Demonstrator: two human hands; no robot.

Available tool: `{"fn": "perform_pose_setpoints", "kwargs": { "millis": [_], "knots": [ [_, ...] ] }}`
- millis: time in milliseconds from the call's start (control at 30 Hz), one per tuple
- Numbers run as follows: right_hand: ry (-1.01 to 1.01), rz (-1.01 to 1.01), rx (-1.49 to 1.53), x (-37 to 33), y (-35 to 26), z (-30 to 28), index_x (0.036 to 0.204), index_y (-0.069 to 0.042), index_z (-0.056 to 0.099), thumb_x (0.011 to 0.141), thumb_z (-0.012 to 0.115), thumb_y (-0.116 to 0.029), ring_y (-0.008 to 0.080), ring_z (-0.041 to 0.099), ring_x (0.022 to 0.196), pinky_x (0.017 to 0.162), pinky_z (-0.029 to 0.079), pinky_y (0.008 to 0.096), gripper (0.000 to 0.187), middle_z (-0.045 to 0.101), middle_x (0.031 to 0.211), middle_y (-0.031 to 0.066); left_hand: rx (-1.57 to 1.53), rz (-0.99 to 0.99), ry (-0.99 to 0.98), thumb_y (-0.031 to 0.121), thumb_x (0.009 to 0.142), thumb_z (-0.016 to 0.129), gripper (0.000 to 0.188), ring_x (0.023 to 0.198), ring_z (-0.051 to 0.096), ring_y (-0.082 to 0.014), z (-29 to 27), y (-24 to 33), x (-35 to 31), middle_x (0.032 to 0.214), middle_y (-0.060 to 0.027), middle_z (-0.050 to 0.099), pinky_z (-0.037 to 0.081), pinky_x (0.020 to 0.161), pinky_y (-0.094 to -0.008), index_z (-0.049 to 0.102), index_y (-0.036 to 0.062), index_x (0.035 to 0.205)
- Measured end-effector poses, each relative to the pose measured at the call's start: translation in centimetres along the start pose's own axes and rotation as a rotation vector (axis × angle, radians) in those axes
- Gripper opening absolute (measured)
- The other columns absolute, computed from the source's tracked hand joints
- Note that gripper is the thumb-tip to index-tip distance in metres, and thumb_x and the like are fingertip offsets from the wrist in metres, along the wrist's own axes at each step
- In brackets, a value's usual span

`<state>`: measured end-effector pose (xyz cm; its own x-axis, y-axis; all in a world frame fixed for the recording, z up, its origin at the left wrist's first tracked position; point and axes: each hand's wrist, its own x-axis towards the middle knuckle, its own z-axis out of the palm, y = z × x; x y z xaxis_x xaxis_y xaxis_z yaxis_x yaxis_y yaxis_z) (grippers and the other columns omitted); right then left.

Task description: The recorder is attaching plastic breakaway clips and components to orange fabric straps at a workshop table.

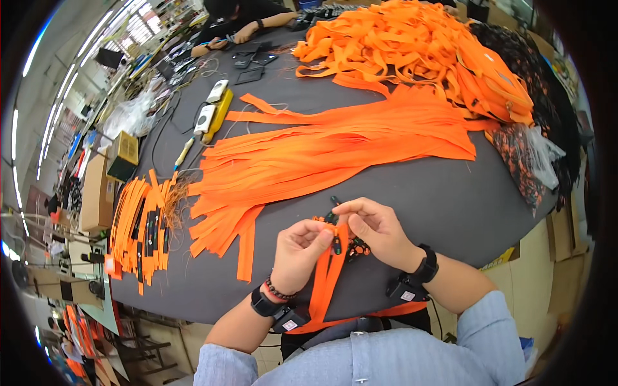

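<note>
Close to the near edge of the table, my two hands meet over a long orange zipper tape [326, 283] that hangs down toward my lap. My left hand [299, 254] is closed, with thumb and fingertips pinching the tape's upper end. Curled around the same end, my right hand [380, 233] has its thumb and forefinger at the tape. Small black zipper sliders [358, 249] lie in a little heap beneath and between my hands. One dark slider pull [337, 243] shows at my left fingertips; whether it is on the tape is hidden.
A wide bundle of flat orange tapes [302, 154] lies beyond my hands. Short orange and black strips [141, 228] are at the left, near a yellow-and-white power strip [212, 116]. A tangled orange heap [399, 48] fills the far right. Across the table sits another person [241, 22].
</note>
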<state>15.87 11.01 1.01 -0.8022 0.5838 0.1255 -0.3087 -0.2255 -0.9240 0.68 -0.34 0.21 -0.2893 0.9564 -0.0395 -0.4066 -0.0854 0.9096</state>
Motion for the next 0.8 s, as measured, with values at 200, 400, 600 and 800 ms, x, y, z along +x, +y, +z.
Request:
{"fn": "perform_pose_setpoints", "kwargs": {
  "millis": [200, 400, 600, 800],
  "knots": [
    [-0.059, -0.097, -0.152, -0.1, 0.8, -0.6, 0.098, 0.000, 0.063, 0.093, 0.062, -0.013, 0.0070, 0.053, 0.076, 0.068, 0.046, 0.0231, 0.014, 0.057, 0.085, 0.0013, 0.068, 0.017, 0.012, 0.007, 0.089, 0.067, 0.014, 0.080, 0.064, -0.0085, -0.2, 0.0, -0.1, 0.090, -0.0061, 0.068, 0.052, 0.073, -0.0214, 0.063, -0.0021, 0.099],
    [-0.045, -0.166, -0.408, -0.2, 0.6, -0.4, 0.090, 0.000, 0.061, 0.091, 0.062, -0.011, 0.0072, 0.050, 0.068, 0.062, 0.043, 0.0230, 0.011, 0.055, 0.079, 0.0011, 0.196, 0.009, 0.037, 0.007, 0.087, 0.069, 0.015, 0.077, 0.064, -0.0078, 0.3, 0.5, -0.4, 0.088, -0.0056, 0.068, 0.052, 0.069, -0.0201, 0.064, -0.0032, 0.097],
    [-0.053, 0.051, -0.166, -0.5, 1.2, -0.1, 0.095, 0.000, 0.058, 0.094, 0.058, -0.010, 0.0052, 0.051, 0.071, 0.064, 0.044, 0.0221, 0.010, 0.058, 0.083, 0.0008, 0.218, -0.134, 0.025, 0.003, 0.086, 0.067, 0.010, 0.069, 0.064, -0.0117, 0.5, 1.2, -0.1, 0.082, -0.0080, 0.068, 0.051, 0.064, -0.0212, 0.064, -0.0041, 0.092],
    [-0.007, 0.116, -0.103, -1.1, 1.6, 0.6, 0.095, -0.001, 0.056, 0.096, 0.055, -0.008, 0.0031, 0.051, 0.076, 0.068, 0.044, 0.0202, 0.008, 0.057, 0.085, -0.0012, 0.144, -0.276, -0.059, 0.007, 0.087, 0.068, 0.013, 0.071, 0.065, -0.0086, 0.3, 2.3, 0.3, 0.082, -0.0054, 0.068, 0.052, 0.064, -0.0199, 0.065, -0.0039, 0.091]
  ]
}}
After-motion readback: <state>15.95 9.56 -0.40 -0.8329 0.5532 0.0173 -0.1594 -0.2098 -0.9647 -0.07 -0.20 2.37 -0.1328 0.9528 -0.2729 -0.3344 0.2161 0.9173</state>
